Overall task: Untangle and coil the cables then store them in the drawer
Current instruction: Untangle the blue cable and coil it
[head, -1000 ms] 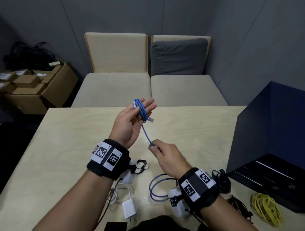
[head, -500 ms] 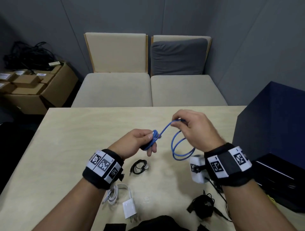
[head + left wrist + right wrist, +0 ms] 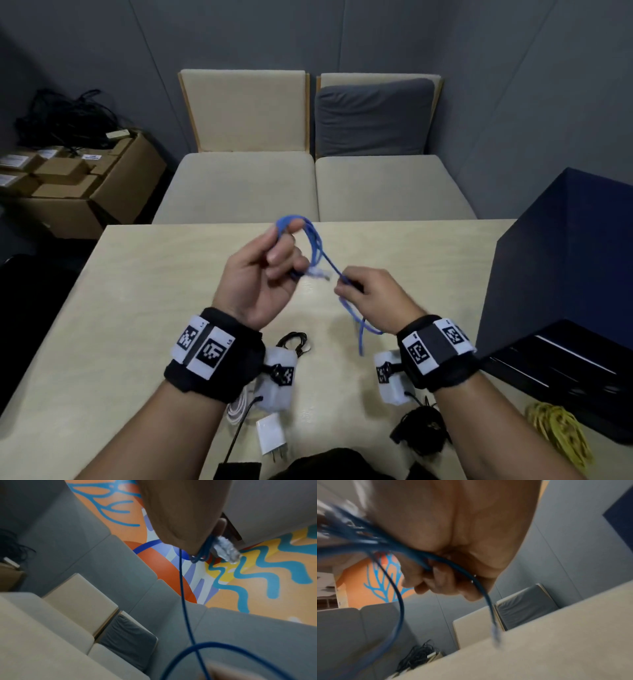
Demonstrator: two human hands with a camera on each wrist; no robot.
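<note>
A blue network cable (image 3: 317,245) is looped over the fingers of my left hand (image 3: 263,270), which is raised palm up above the table (image 3: 144,291) and curls round the loops. Its clear plug (image 3: 320,273) sticks out beside that hand, and shows as the clear plug (image 3: 224,549) in the left wrist view. My right hand (image 3: 368,294) pinches the free strand of the blue cable (image 3: 423,559) just right of the coil. The tail hangs below it, ending in a second plug (image 3: 495,632) above the table.
On the near table lie a small black cable (image 3: 294,342), a white charger with cable (image 3: 270,435), a black cable bundle (image 3: 421,431) and a yellow coil (image 3: 558,431). A dark blue drawer unit (image 3: 568,281) stands at the right. Cream chairs (image 3: 239,185) stand behind the table.
My left hand has risen and turned palm up with the coil. My right hand has dropped from above the coil to just right of it, sliding along the strand.
</note>
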